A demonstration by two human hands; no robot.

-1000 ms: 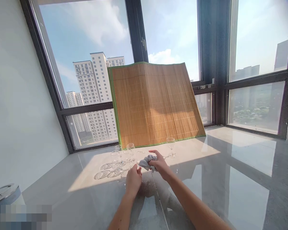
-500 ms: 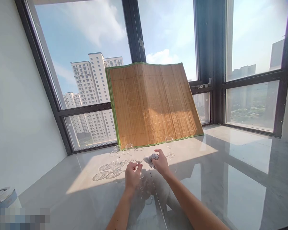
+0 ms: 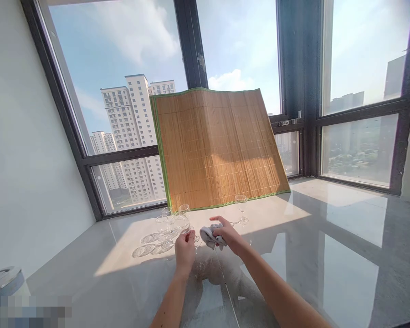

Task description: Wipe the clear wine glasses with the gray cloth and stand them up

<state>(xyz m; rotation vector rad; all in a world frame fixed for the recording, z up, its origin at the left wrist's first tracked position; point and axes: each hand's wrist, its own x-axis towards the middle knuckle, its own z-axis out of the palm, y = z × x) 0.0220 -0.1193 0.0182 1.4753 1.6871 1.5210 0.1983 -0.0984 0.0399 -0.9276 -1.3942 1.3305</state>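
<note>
My left hand (image 3: 184, 249) pinches the stem of a clear wine glass (image 3: 181, 223), tilted with its bowl to the upper left. My right hand (image 3: 227, 235) is closed on a crumpled grey cloth (image 3: 207, 235), held just right of the glass's foot. Several more clear glasses (image 3: 164, 222) stand in a cluster on the glossy grey floor just beyond my left hand. One wine glass (image 3: 241, 208) stands alone, farther right, past my right hand.
A bamboo mat with green edging (image 3: 218, 148) leans against the dark-framed window (image 3: 191, 45) behind the glasses. A white wall (image 3: 27, 159) runs along the left. A round metal lid (image 3: 3, 278) shows at the lower left.
The glass in my left hand went from upright half a second ago to tilted, bowl leaning left. My right hand brought the cloth back toward the glass's foot.
</note>
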